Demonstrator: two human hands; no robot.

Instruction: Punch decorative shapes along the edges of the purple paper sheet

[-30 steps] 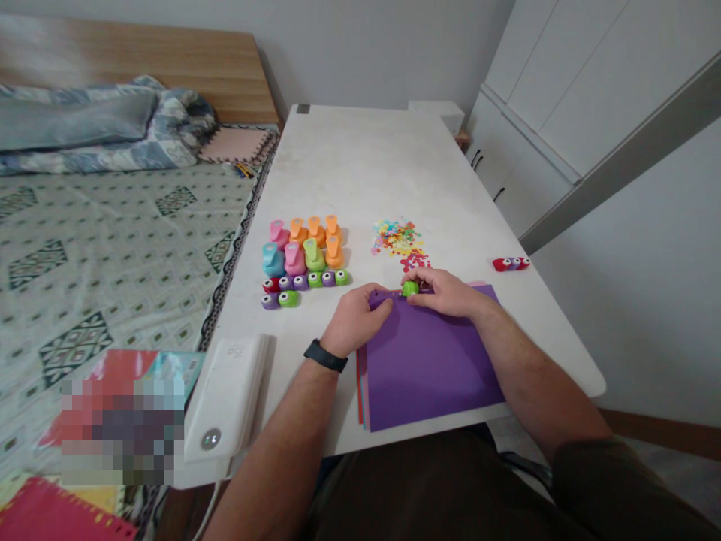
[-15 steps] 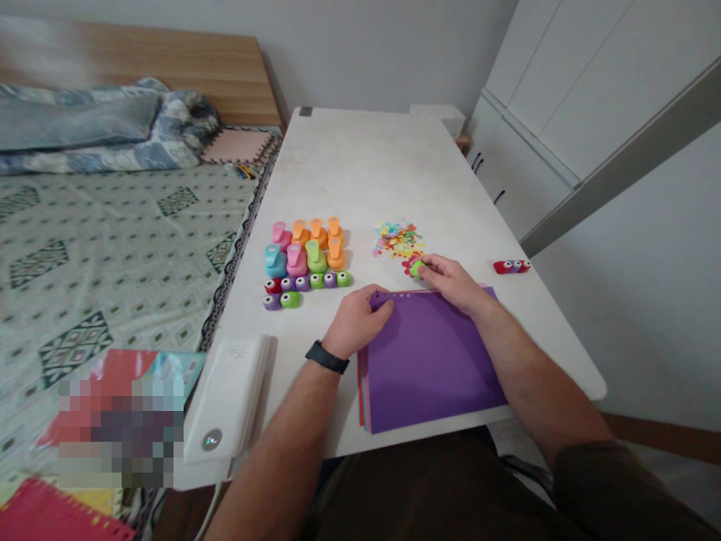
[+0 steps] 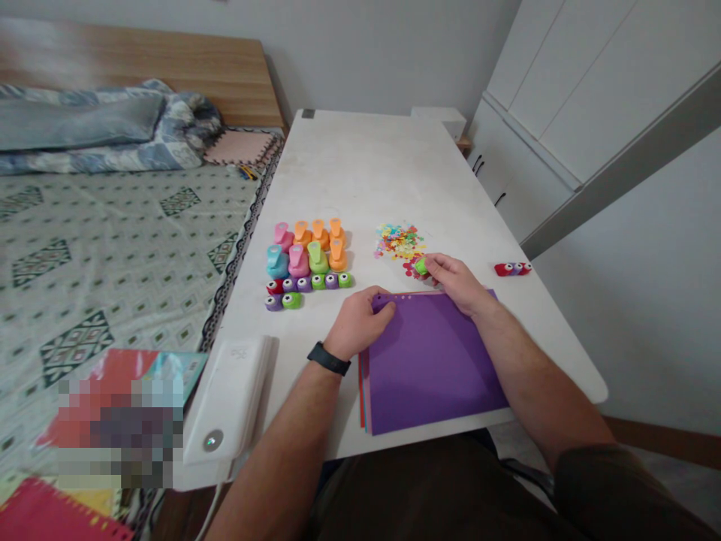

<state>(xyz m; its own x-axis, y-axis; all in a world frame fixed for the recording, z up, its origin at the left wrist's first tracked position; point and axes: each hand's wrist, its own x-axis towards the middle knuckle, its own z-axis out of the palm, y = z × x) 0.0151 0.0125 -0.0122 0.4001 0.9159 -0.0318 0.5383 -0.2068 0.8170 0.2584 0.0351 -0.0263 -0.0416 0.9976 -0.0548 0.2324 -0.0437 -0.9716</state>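
My left hand grips the upper left corner of a purple sheet of paper, thumb on top and fingers at the far edge. A few small punched holes run along that edge near my thumb. Just beyond the sheet, my right hand is closed around a small green paper punch. The punch sits over red paper cutouts, at the near side of a pile of many-coloured cutouts. More coloured sheets peek out under the purple one on its left.
Large paper punches stand in rows on the left of the white table, with small punches before them. Several small punches lie at the right edge. A white corded device occupies the near left corner.
My right hand has shifted slightly to the right with the green punch, whose angle has changed a little. My left hand stays on the paper's corner.
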